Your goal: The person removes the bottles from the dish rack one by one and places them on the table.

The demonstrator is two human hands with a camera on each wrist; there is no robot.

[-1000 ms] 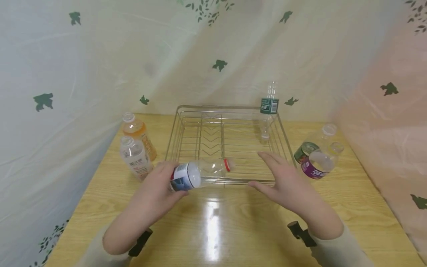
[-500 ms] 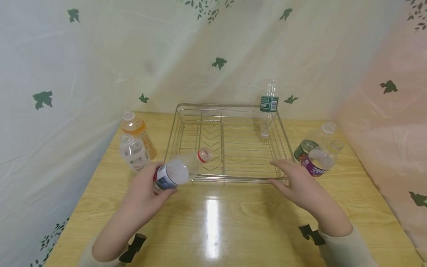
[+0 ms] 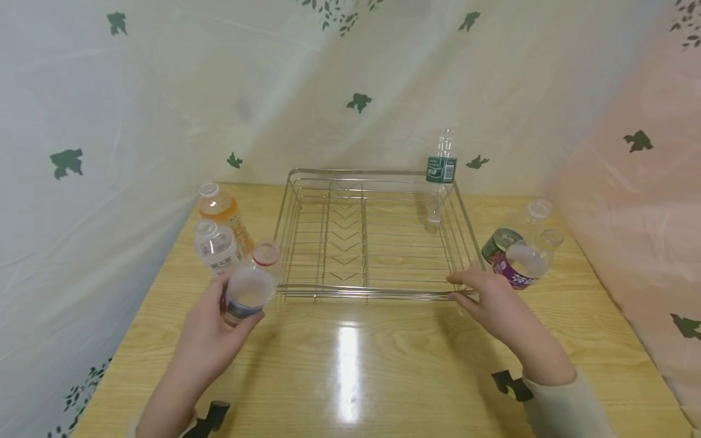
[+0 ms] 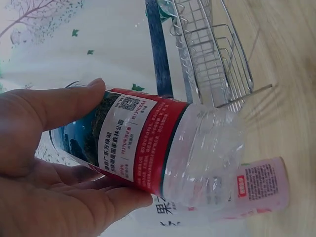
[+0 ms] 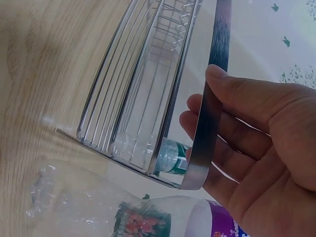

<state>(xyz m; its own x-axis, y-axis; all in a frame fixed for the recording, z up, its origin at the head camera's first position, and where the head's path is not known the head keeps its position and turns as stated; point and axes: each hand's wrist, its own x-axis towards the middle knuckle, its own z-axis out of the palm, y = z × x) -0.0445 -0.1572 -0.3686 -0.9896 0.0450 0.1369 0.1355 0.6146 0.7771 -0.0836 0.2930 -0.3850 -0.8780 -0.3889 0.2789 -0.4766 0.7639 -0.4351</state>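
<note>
My left hand grips a clear plastic bottle round its red and blue label. Its neck, with a red ring, points up and away. The bottle overlaps a clear bottle with a white and pink label in the head view. An orange-labelled bottle stands just behind that one. At the front right corner of a metal wire dish rack, my right hand pinches the flat rim. In the right wrist view the thumb lies on one side of the rim and fingers curl behind it.
A green-labelled bottle stands neck down in the rack's back right corner. Right of the rack are a bottle with a dark green label and one with a purple label. A leaf-printed curtain backs the wooden table.
My left hand has carried the bottle left, from over the rack's front to beside the left bottles, turning its neck upward. My right hand has moved right and taken hold of the rack's rim.
</note>
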